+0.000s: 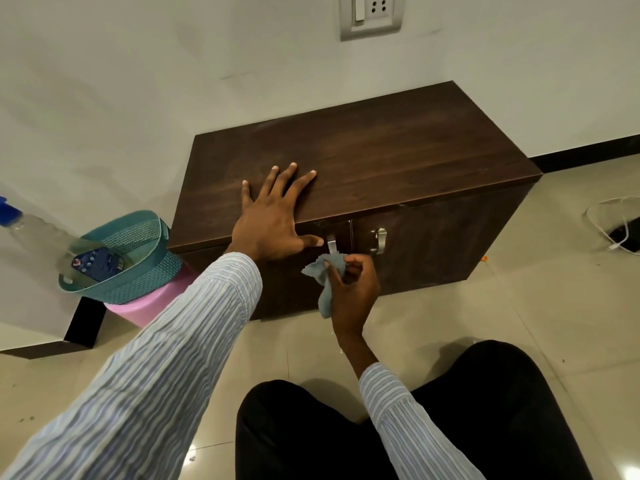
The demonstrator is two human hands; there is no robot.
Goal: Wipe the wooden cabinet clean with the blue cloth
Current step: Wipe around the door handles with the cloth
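A low dark wooden cabinet (398,157) stands on the floor against the white wall, with two front doors and two metal handles. My left hand (273,216) lies flat and spread on the top's front edge, thumb hanging over the front near the left handle (331,243). My right hand (353,289) grips the crumpled blue cloth (327,285) in front of the left door, just under that handle. The right handle (380,240) is uncovered.
A teal perforated basket (138,237) holding a clear spray bottle (38,230) sits on a pink tub (138,308) left of the cabinet. A white cable and a dark device (623,233) lie on the tiled floor at right. A wall socket (370,13) is above.
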